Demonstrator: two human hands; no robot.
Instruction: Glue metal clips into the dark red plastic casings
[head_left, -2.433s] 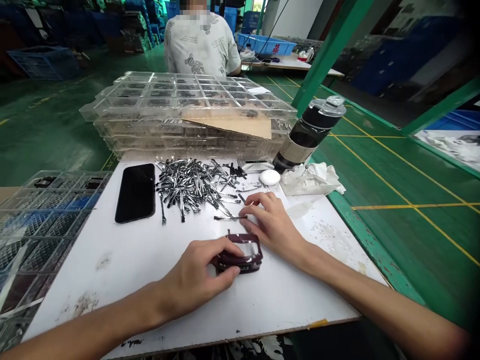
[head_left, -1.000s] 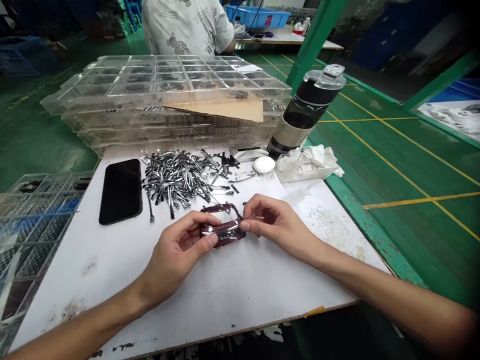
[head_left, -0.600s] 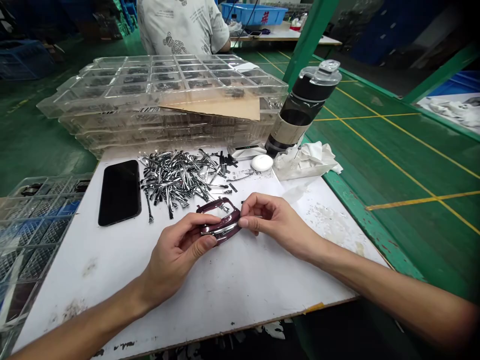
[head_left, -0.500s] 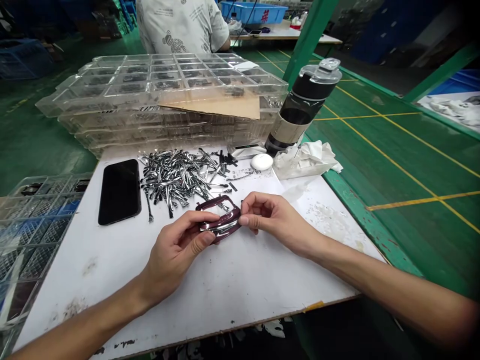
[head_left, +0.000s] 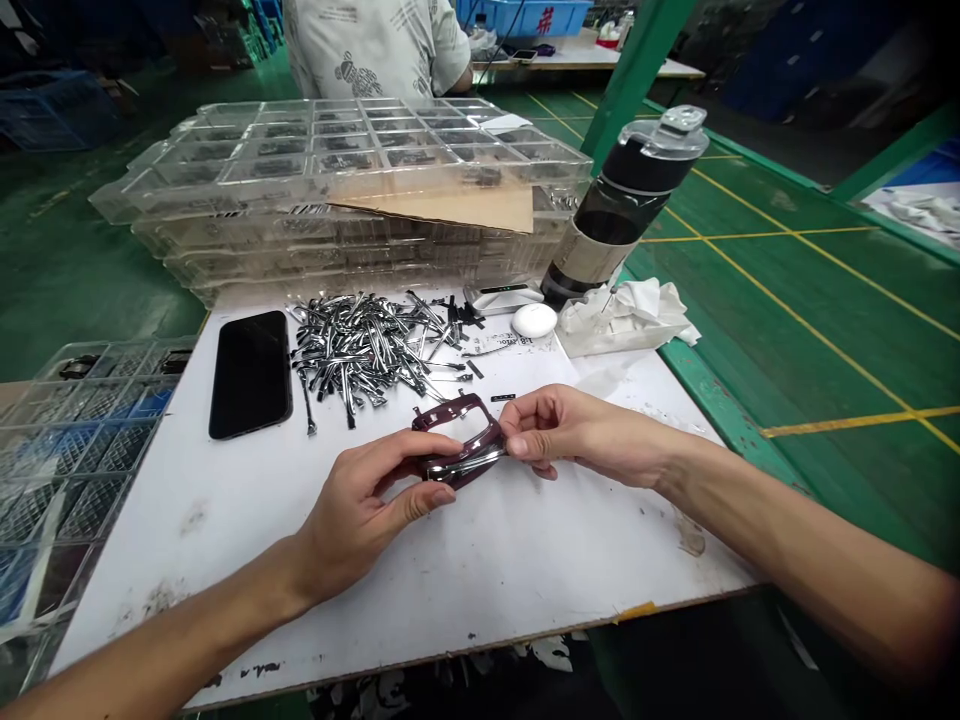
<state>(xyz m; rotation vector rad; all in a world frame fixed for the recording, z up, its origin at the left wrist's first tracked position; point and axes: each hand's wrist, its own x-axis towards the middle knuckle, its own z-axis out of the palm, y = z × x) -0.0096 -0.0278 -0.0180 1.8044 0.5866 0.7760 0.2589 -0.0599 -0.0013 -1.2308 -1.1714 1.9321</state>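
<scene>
Frame: dark red metal frame (head_left: 450,408), a rounded rectangle with an open middle, with a silver strip (head_left: 465,464) lying along its near side.

Left hand: left hand (head_left: 367,500) is closed around the frame's left side, fingers across the top and thumb below, gripping it.

Right hand: right hand (head_left: 574,435) is closed in a pinch on the frame's right end, with thumb and fingertips at the end of the silver strip.

Position: frame is between the two hands, over the white work board (head_left: 525,570), just in front of the metal pile.

Nearby: small black piece (head_left: 502,397) lies just beyond the frame; pile of shiny metal strips (head_left: 367,355) sits further up the board, with a black phone (head_left: 251,375) to its left.

Board's far end: printed paper (head_left: 495,345), white round case (head_left: 534,320), crumpled tissue (head_left: 622,320) and a tall water bottle (head_left: 626,205), tilted.

Beyond: stacked clear plastic trays (head_left: 337,170) with a cardboard piece (head_left: 450,208) tucked in, and another clear tray (head_left: 75,440) beside the board.

Background: co-worker (head_left: 375,40) sits with their back turned, past the stack, near a blue crate (head_left: 525,15).
</scene>
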